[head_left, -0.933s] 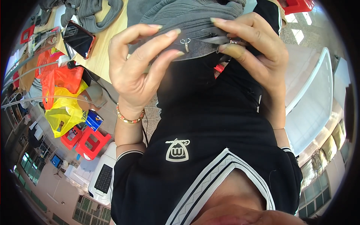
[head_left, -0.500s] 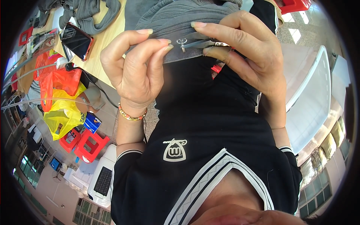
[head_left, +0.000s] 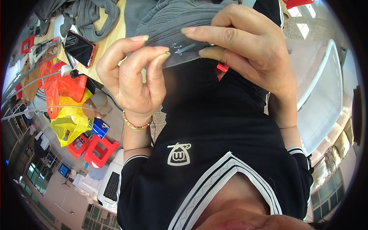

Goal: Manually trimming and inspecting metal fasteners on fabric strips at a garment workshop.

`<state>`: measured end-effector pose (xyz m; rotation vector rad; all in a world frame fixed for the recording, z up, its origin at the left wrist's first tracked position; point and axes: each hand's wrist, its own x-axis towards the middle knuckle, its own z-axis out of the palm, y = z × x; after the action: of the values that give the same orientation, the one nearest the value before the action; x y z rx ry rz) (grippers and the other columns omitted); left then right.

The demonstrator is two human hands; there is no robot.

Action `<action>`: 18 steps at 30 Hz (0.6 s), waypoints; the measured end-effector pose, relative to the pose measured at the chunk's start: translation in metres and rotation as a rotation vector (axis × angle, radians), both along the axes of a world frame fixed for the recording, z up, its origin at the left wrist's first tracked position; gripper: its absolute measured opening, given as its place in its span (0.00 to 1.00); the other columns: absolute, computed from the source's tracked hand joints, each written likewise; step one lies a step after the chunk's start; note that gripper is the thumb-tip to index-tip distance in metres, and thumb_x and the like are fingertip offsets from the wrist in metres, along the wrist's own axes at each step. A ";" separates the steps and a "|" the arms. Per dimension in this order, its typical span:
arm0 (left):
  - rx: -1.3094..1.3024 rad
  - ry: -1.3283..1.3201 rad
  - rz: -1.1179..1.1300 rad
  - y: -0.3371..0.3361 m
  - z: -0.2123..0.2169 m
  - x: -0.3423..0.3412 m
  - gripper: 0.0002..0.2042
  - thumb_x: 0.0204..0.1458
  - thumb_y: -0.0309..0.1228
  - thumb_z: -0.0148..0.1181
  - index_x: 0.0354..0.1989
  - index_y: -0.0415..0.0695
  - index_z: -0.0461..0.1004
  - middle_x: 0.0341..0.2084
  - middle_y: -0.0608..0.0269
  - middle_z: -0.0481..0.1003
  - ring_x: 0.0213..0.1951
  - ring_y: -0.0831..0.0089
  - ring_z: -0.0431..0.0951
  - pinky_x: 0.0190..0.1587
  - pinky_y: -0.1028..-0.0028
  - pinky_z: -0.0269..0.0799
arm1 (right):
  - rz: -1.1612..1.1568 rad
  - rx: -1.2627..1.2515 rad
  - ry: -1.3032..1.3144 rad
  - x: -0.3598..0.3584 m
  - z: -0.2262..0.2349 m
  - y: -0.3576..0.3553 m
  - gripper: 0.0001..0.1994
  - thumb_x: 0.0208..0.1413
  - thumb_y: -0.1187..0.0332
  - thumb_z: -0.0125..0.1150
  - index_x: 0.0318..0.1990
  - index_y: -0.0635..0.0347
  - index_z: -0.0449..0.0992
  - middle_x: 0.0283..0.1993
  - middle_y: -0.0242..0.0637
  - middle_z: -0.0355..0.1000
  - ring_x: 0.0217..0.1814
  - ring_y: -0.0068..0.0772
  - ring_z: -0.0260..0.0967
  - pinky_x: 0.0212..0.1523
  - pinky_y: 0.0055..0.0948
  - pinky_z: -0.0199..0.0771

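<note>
Both hands hold the near edge of a grey ribbed garment (head_left: 174, 19) close to my chest. My left hand (head_left: 132, 78) pinches the fabric edge between thumb and fingers. My right hand (head_left: 249, 50) grips the same edge from the right, fingers over the top, thumb beneath. A small metal zipper pull (head_left: 183, 47) sits on the edge between the two hands. A beaded bracelet (head_left: 136, 124) circles my left wrist. The rest of the garment lies on the yellowish wooden table (head_left: 111, 36) beyond.
A dark phone in a red case (head_left: 78, 48) lies on the table at left beside another grey cloth (head_left: 94, 15). Orange and yellow plastic bags (head_left: 67, 103) hang below the table edge. Red stools (head_left: 97, 149) stand on the floor. A white table (head_left: 326, 96) is at right.
Both hands have drawn closer along the garment's edge. The left hand's open fingers have closed into a pinch on the fabric, and the zipper pull now shows between the hands.
</note>
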<state>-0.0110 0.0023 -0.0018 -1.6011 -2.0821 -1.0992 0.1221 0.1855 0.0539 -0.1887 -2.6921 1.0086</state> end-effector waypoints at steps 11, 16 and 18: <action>0.085 -0.085 0.015 0.006 -0.003 -0.001 0.03 0.51 0.29 0.63 0.33 0.46 0.78 0.41 0.59 0.67 0.44 0.68 0.70 0.45 0.74 0.69 | 0.012 -0.045 0.051 0.000 -0.002 0.002 0.15 0.41 0.69 0.71 0.40 0.54 0.81 0.27 0.30 0.67 0.26 0.29 0.68 0.25 0.27 0.67; 0.091 -0.107 0.017 0.007 -0.003 0.000 0.03 0.52 0.29 0.63 0.33 0.45 0.78 0.40 0.60 0.66 0.44 0.67 0.69 0.47 0.73 0.68 | -0.015 -0.019 0.044 0.003 -0.001 0.003 0.15 0.41 0.69 0.71 0.40 0.54 0.80 0.28 0.29 0.66 0.27 0.29 0.68 0.25 0.27 0.67; 0.094 -0.110 0.015 0.008 -0.003 0.000 0.03 0.52 0.29 0.63 0.33 0.45 0.78 0.40 0.60 0.67 0.44 0.67 0.69 0.47 0.73 0.68 | -0.012 0.002 0.056 0.003 -0.003 0.002 0.14 0.41 0.69 0.71 0.40 0.54 0.80 0.27 0.29 0.66 0.27 0.29 0.68 0.25 0.27 0.66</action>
<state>-0.0110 0.0103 -0.0043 -1.5103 -2.0739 -1.2869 0.1250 0.1877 0.0513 -0.1730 -2.6387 0.9927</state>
